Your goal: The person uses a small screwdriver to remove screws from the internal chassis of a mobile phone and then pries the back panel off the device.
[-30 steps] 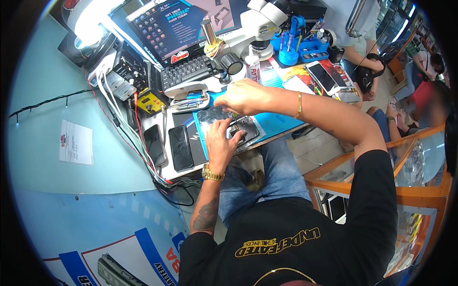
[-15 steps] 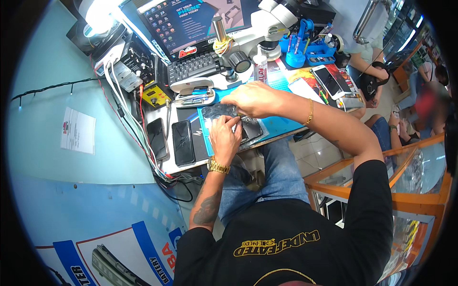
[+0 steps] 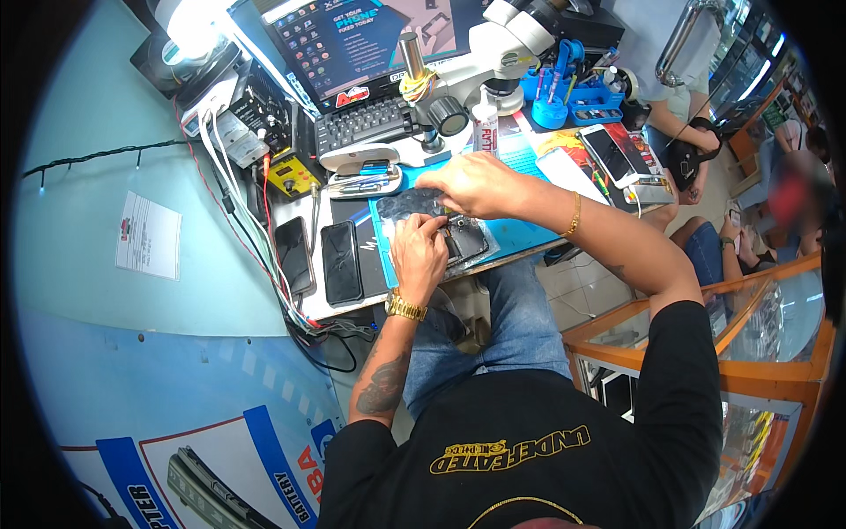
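A disassembled phone (image 3: 465,240) lies in clear plastic on the blue mat (image 3: 529,225). My left hand (image 3: 419,247) is closed on its left part, fingers bent together and thumb largely hidden. Just above, my right hand (image 3: 471,185) is closed with its fingertips low over the phone; a small greenish item shows beneath them, too hidden to name. A dark phone (image 3: 342,261) and another phone (image 3: 293,256) lie left of the mat. An open pale case (image 3: 361,161) of slim tools sits behind my hands, beside a white tube (image 3: 485,123).
A microscope (image 3: 498,53), keyboard (image 3: 361,128), monitor (image 3: 370,44) and yellow-black device (image 3: 286,176) with cables crowd the back. A blue organiser (image 3: 595,97) and white phone (image 3: 608,157) sit right. Other people (image 3: 692,154) are beyond the right end, near a wooden glass counter (image 3: 767,322).
Since a second ago my left thumb and fingers have drawn together over the phone, and my left hand has risen slightly. My right hand has shifted a little to the right. The whole view has shifted slightly.
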